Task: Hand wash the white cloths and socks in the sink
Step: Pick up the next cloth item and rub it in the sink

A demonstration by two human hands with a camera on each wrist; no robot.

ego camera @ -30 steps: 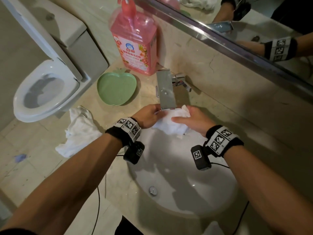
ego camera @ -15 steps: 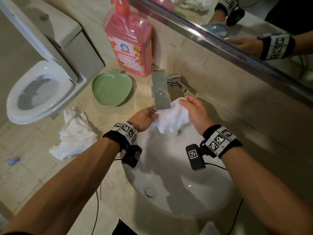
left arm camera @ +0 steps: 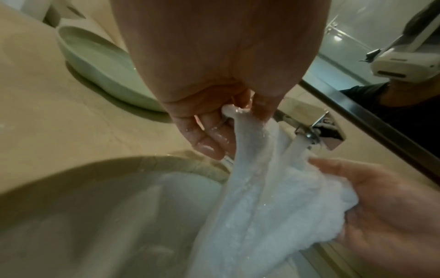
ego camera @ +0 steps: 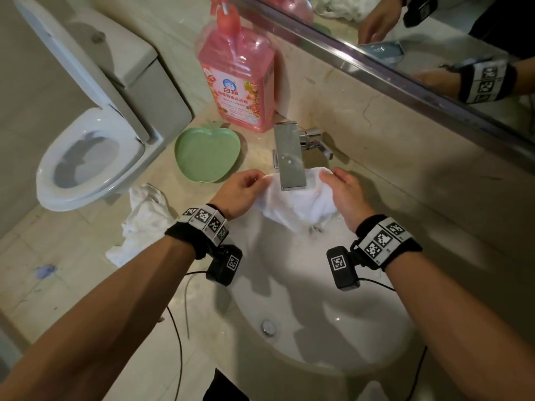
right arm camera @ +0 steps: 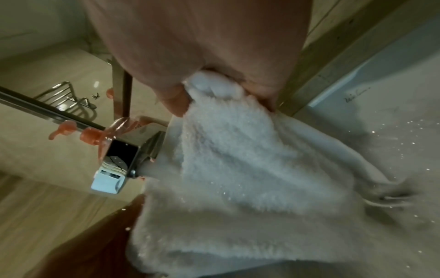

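Note:
A wet white cloth (ego camera: 301,204) hangs spread under the square chrome tap (ego camera: 289,157), over the back of the white sink (ego camera: 333,328). My left hand (ego camera: 246,186) pinches its left top corner between thumb and fingers (left arm camera: 209,137). My right hand (ego camera: 344,192) grips the right top corner (right arm camera: 214,88). Water runs from the tap onto the cloth (left arm camera: 273,197) and splashes in the basin. The cloth (right arm camera: 250,178) fills the right wrist view. A second pile of white cloths (ego camera: 142,224) lies on the counter left of the sink.
A pink detergent pump bottle (ego camera: 240,82) stands behind the tap. A green apple-shaped dish (ego camera: 207,153) sits beside it on the beige counter (ego camera: 86,285). An open toilet (ego camera: 86,157) is at the far left. A mirror (ego camera: 434,39) runs along the back wall.
The cloth was bunched between both hands; the hands have moved apart and up, stretching it open under the tap.

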